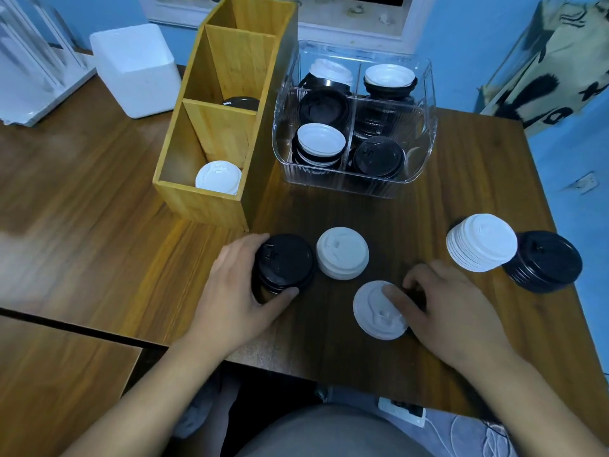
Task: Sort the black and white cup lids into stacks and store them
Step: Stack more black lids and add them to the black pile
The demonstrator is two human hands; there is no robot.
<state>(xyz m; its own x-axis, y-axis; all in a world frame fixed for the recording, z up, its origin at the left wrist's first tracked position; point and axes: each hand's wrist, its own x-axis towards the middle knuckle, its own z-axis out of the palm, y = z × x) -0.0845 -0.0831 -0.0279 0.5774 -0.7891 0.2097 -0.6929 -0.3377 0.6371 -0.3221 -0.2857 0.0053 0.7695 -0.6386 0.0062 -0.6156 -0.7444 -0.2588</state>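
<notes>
I judge I'm early on: the wooden box (197, 206) holds only some white lids (218, 178) near and black lids (240, 102) behind, while the clear bin (329, 184) is full of mixed ones. My left hand (230, 291) wraps a black stack (284, 262) on the table (99, 225); my right hand (454, 308) pinches a loose white lid (375, 315).

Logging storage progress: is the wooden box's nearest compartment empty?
Not empty: a white lid shows inside the nearest compartment of the wooden box; whether more sit beneath it cannot be told.
</notes>
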